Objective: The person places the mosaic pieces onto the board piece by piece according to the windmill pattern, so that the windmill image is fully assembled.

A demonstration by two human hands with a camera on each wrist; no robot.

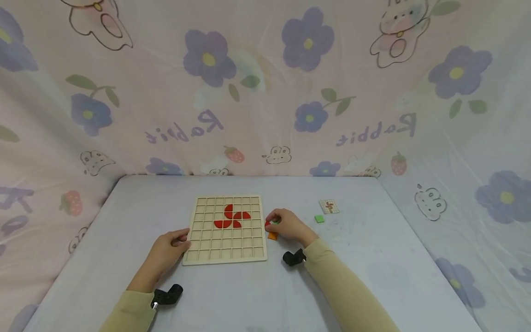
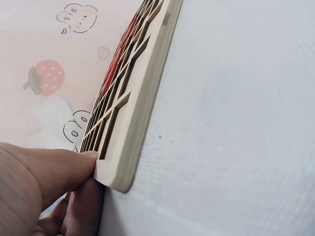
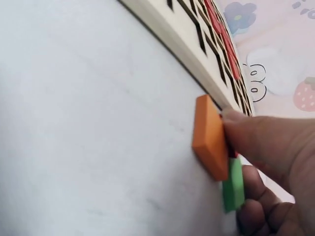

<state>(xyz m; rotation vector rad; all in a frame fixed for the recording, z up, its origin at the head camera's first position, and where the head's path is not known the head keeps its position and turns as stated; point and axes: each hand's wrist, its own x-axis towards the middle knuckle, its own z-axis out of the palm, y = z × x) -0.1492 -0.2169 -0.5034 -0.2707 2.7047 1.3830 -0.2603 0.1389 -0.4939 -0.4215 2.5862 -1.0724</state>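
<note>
A square wooden grid board (image 1: 226, 262) lies flat on the table, with several red curved pieces (image 1: 224, 224) set in its middle cells as a pinwheel. My left hand (image 1: 166, 251) grips the board's left edge, thumb on the rim and the other fingers curled at its side. Just off the right edge, my right hand (image 1: 289, 225) pinches a small red piece (image 1: 267, 225) between thumb and fingers. Against that thumb, in the right wrist view, is an orange square tile (image 3: 209, 137). A green tile (image 3: 233, 189) shows behind it, by the curled fingers.
Right of the right hand lies a green square tile (image 1: 319, 219). Beyond it sits a small card (image 1: 329, 206) printed with a red pinwheel on a grid. A patterned curtain (image 1: 265, 92) rises behind the white tabletop (image 1: 365, 276).
</note>
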